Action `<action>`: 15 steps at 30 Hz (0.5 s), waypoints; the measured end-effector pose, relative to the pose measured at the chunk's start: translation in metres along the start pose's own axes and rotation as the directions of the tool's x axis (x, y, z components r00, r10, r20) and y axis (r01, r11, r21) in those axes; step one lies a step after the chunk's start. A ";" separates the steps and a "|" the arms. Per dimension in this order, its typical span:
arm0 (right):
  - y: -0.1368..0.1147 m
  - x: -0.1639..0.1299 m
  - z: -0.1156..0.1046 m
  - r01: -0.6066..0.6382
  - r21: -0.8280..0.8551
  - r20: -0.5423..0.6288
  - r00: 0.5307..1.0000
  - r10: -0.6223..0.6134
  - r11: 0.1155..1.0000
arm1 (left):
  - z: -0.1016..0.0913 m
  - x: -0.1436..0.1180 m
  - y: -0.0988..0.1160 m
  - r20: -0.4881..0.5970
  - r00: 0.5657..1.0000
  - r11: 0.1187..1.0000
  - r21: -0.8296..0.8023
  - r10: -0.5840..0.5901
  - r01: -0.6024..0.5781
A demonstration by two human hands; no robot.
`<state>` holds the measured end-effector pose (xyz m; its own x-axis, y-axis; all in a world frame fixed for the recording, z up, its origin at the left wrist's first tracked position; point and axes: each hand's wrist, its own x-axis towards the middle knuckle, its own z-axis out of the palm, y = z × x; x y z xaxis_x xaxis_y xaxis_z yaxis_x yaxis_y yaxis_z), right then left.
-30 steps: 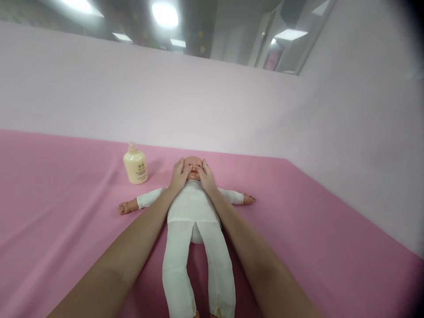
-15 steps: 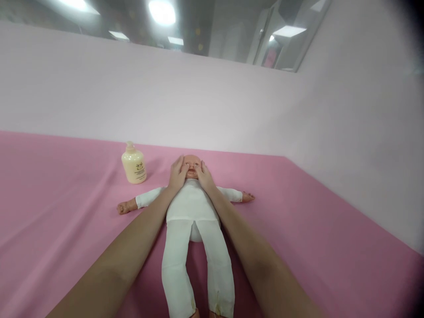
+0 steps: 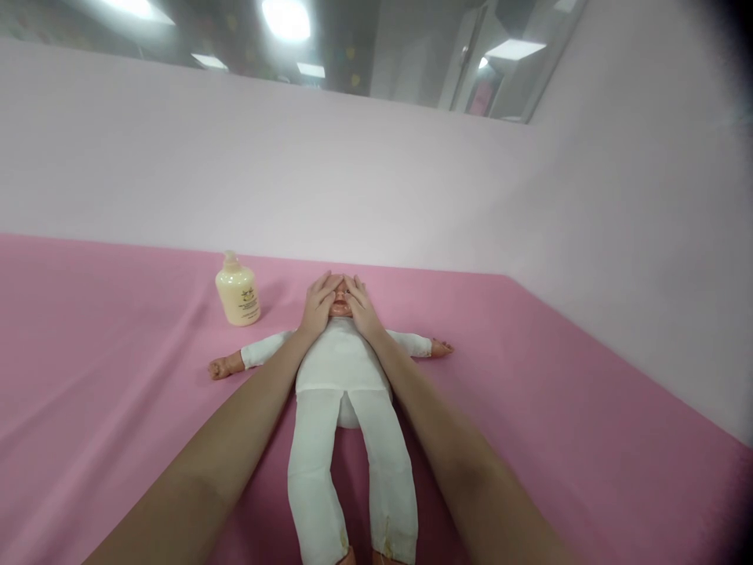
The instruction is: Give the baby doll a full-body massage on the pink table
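Observation:
A baby doll [image 3: 343, 369] in a white suit lies on its back on the pink cloth [image 3: 106, 369], arms spread and legs toward me. My left hand [image 3: 318, 302] lies flat on the left side of the doll's head. My right hand [image 3: 360, 306] lies flat on the right side. The fingertips of both hands meet over the top of the doll's face, which is mostly hidden. A cream lotion bottle [image 3: 238, 291] with a pump stands upright just left of the doll's head.
A pale pink wall [image 3: 376, 173] rises behind the cloth and wraps around on the right [image 3: 647, 259]. Ceiling lights show above the wall's top edge.
Both hands have slid up from the doll's cheeks toward its forehead, and the fingertips now meet over the face. The doll and the bottle stay in place.

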<state>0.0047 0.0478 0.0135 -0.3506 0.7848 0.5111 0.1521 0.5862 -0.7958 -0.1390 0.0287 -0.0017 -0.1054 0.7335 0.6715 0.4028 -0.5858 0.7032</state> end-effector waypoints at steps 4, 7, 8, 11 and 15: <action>0.000 0.000 -0.001 -0.057 0.065 -0.039 0.997 0.059 0.996 | -0.001 0.002 0.001 0.005 0.998 0.997 -0.052 -0.057 0.057; 0.003 0.002 -0.001 -0.084 0.104 -0.056 0.994 0.090 0.991 | -0.001 0.004 0.000 0.019 0.994 0.988 -0.110 -0.109 0.110; 0.004 0.002 -0.001 -0.098 0.119 -0.059 0.993 0.105 0.988 | -0.001 0.005 -0.001 0.020 0.992 0.983 -0.133 -0.127 0.128; 0.011 0.003 -0.001 -0.178 0.194 -0.047 0.981 0.190 0.965 | 0.002 0.007 -0.006 0.002 0.978 0.952 -0.227 -0.210 0.205; 0.015 0.004 -0.002 -0.304 0.261 -0.019 0.947 0.320 0.916 | 0.006 0.007 -0.014 0.001 0.942 0.886 -0.341 -0.335 0.316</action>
<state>0.0075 0.0605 0.0040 -0.2657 0.9349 0.2354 0.0048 0.2454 -0.9694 -0.1398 0.0445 -0.0079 -0.2329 0.8879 0.3966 0.0136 -0.4048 0.9143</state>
